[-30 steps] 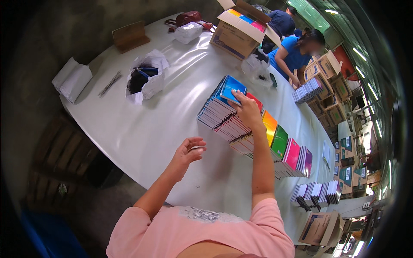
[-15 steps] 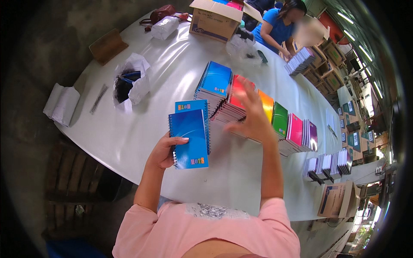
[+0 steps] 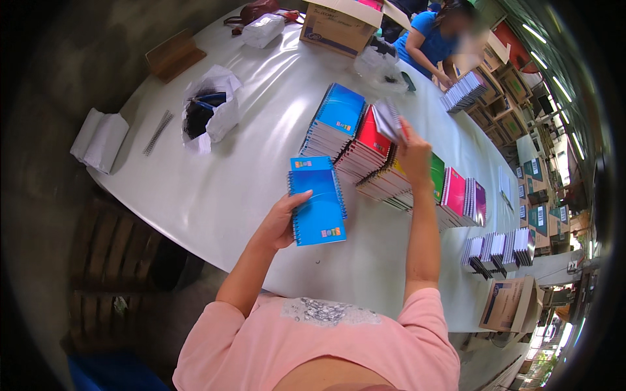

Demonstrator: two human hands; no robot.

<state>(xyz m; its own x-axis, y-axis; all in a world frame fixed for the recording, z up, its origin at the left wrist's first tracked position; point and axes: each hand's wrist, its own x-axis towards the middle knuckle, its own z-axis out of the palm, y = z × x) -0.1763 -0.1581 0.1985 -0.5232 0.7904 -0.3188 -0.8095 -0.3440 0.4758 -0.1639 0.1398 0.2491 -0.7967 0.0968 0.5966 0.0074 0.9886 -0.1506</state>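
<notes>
My left hand is closed round two blue spiral notebooks, its thumb across the upper one. The lower one sticks out at the top, turned the other way. Over the row of stacks my right hand grips a spiral notebook, tilted up and blurred, with its pale pages showing and a bit of red at the edge. Beneath it stands a stack of red notebooks, beside a stack of blue notebooks. Green notebooks are partly behind my right wrist, and the yellow stack is mostly covered by my arm.
Pink notebooks and purple ones continue the row. A white bag with dark contents lies left, near a loose wire coil. Across the table a person in blue handles a notebook pile. A carton stands at the back.
My right hand has closed on a notebook and lifted it above the red stack. The camera view has shifted slightly, and my left hand still holds the blue notebooks.
</notes>
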